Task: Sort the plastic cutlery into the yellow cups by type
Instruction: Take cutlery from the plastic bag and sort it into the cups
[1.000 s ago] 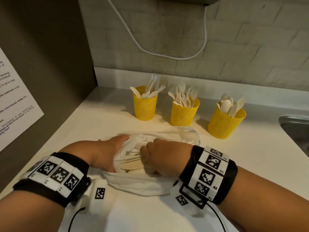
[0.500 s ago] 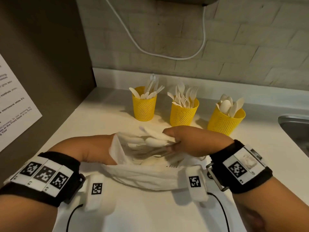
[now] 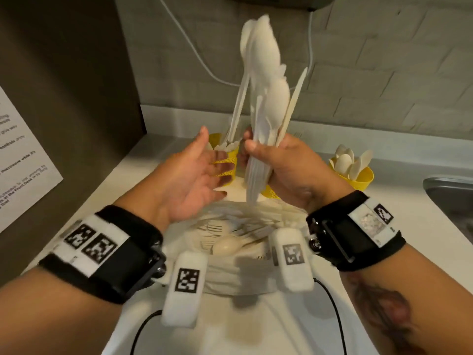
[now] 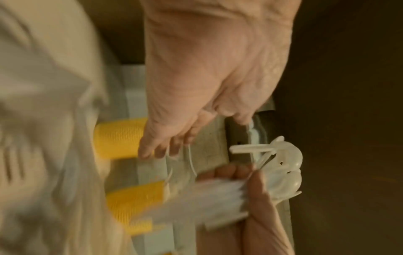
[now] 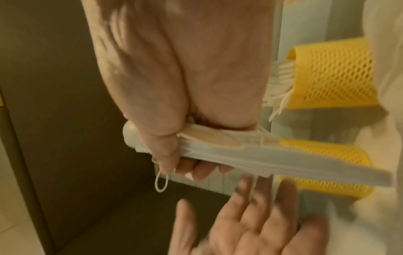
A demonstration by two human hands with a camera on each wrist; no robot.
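Risen from the bag (image 3: pixel 238 275), the right hand (image 3: pixel 286 172) is clenching a mixed cutlery bundle (image 3: pixel 266 98) above it, left hand (image 3: pixel 189 180) spread empty; cups (image 3: pixel 358 179) part-filled, bag still holding more.

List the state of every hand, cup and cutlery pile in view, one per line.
right hand: grips a bundle of cutlery, raised upright above the counter.
left hand: fingers spread, palm toward the bundle, holding nothing.
bag: lies open on the counter, cutlery still inside.
right cup: upright, holds spoons.
left cup: upright, partly hidden behind the hands.
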